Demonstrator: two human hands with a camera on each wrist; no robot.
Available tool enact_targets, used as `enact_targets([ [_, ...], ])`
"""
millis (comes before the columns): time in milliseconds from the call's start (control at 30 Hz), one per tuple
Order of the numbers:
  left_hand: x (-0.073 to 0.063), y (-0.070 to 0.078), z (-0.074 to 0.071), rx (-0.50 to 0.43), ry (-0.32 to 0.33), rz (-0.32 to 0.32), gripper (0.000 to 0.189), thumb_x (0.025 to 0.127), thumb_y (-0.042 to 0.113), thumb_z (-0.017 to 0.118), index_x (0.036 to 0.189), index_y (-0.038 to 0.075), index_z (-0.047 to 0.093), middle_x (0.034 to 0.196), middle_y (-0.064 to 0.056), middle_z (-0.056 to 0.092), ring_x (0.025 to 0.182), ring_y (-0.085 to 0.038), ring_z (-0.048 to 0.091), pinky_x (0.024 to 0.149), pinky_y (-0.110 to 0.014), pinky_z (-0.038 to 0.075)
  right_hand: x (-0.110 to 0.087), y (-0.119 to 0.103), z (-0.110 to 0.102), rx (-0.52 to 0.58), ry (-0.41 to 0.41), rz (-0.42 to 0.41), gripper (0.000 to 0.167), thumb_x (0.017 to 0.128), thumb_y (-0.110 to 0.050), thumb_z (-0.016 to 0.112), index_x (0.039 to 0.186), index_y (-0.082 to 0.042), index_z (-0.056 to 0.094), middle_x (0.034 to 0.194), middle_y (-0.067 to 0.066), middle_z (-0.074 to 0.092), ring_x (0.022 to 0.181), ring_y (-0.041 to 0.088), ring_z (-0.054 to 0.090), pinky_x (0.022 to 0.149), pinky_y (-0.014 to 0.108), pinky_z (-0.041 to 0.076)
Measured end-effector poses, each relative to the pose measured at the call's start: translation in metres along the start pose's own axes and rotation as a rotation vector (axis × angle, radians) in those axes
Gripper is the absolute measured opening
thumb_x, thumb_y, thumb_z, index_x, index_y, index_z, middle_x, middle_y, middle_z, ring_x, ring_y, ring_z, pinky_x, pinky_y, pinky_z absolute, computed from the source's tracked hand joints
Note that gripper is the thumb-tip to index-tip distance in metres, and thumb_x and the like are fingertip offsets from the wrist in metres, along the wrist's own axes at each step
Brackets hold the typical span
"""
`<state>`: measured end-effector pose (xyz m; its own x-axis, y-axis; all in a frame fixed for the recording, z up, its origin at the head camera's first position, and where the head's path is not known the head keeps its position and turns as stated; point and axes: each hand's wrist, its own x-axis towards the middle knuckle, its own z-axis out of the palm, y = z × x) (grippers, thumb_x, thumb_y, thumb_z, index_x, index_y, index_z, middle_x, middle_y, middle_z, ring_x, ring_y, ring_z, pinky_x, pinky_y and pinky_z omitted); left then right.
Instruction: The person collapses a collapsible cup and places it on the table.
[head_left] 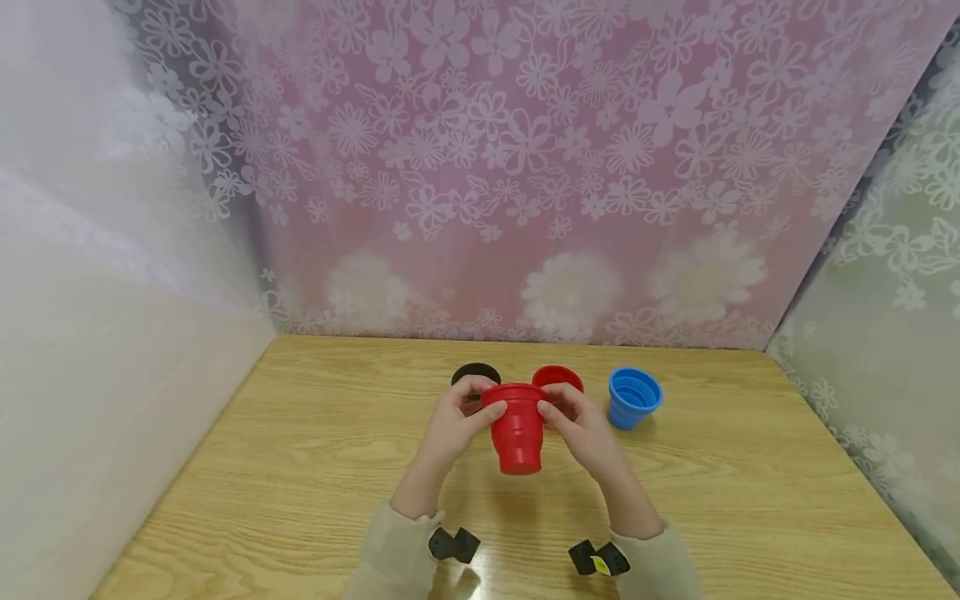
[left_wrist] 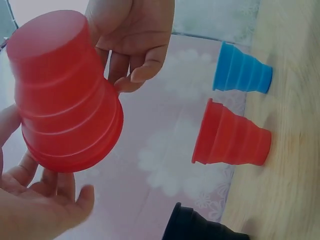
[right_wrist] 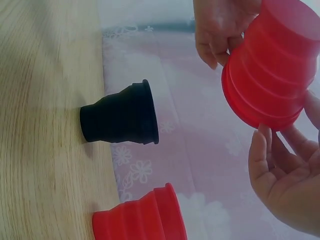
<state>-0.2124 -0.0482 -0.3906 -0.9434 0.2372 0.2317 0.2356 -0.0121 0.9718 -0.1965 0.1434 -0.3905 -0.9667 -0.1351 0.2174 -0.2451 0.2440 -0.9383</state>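
Note:
Between both hands a red collapsible cup is held above the table, rim up and its ribbed wall unfolded. My left hand pinches its rim from the left, thumb on the near side. From the right, my right hand pinches the rim in the same way. Behind the hands stand a black cup and a second red cup, both partly covered in the head view. To their right is a blue cup, upright with its ringed inside showing.
The wooden table meets a pink flowered backdrop at its far edge. A white wall borders the left side and a flowered sheet the right. Small black devices sit on both wrists.

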Motion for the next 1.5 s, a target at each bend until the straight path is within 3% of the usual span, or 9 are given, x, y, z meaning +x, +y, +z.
enact_targets([
  [167,-0.004,-0.005,0.001,-0.088,0.016,-0.044,0.026,0.081,0.013,0.065,0.101,-0.002,0.055,0.09,-0.007,0.055,0.08,-0.019,0.052,0.069,-0.03,0.049,-0.002,0.004,0.005,0.003,0.019,0.039,0.026,0.085,-0.013,0.059,0.106,0.001,0.055,0.098,0.014,0.058,0.083,0.025,0.056,0.07,0.03,0.051],
  [333,-0.01,-0.011,-0.001,-0.152,0.001,-0.06,0.029,0.08,0.013,0.065,0.102,-0.004,0.055,0.092,-0.008,0.056,0.081,-0.02,0.053,0.07,-0.029,0.049,-0.006,0.003,0.011,0.087,0.011,0.097,0.026,0.084,-0.012,0.06,0.106,0.001,0.054,0.1,0.014,0.056,0.089,0.026,0.055,0.072,0.03,0.051],
  [600,-0.015,-0.014,-0.002,-0.147,-0.063,-0.072,0.029,0.08,0.012,0.065,0.102,-0.005,0.056,0.088,-0.007,0.058,0.078,-0.018,0.053,0.069,-0.028,0.049,-0.009,-0.001,0.016,0.154,-0.11,0.0,0.032,0.082,-0.009,0.062,0.109,0.004,0.051,0.1,0.018,0.053,0.087,0.027,0.053,0.07,0.03,0.051],
  [800,-0.012,-0.013,-0.003,-0.14,-0.079,-0.067,0.027,0.081,0.009,0.064,0.102,-0.005,0.056,0.089,-0.007,0.058,0.078,-0.018,0.054,0.069,-0.028,0.049,-0.009,-0.001,0.01,0.137,-0.156,0.001,0.032,0.08,-0.005,0.063,0.107,0.006,0.051,0.098,0.017,0.054,0.085,0.025,0.054,0.07,0.03,0.051],
  [1100,-0.003,-0.005,-0.004,-0.185,-0.178,-0.096,0.029,0.079,-0.005,0.06,0.108,-0.008,0.054,0.095,-0.006,0.059,0.081,-0.019,0.056,0.071,-0.031,0.05,-0.004,-0.005,0.0,0.144,-0.183,0.011,0.033,0.08,-0.004,0.063,0.107,0.009,0.049,0.099,0.02,0.055,0.083,0.025,0.055,0.069,0.029,0.051],
  [1400,-0.004,0.021,-0.002,-0.148,-0.167,-0.049,0.028,0.079,-0.007,0.059,0.106,-0.012,0.054,0.095,-0.012,0.06,0.078,-0.016,0.057,0.07,-0.031,0.051,0.002,-0.01,-0.002,0.134,-0.149,0.039,0.033,0.079,-0.004,0.063,0.107,0.01,0.05,0.098,0.019,0.055,0.082,0.024,0.055,0.069,0.029,0.051],
  [1500,-0.004,0.022,-0.002,-0.127,-0.157,-0.056,0.029,0.079,-0.005,0.06,0.107,-0.011,0.055,0.097,-0.014,0.06,0.079,-0.016,0.057,0.07,-0.032,0.051,0.002,-0.009,-0.002,0.126,-0.131,0.053,0.033,0.079,-0.004,0.064,0.107,0.01,0.051,0.098,0.019,0.055,0.082,0.024,0.054,0.068,0.029,0.051],
])
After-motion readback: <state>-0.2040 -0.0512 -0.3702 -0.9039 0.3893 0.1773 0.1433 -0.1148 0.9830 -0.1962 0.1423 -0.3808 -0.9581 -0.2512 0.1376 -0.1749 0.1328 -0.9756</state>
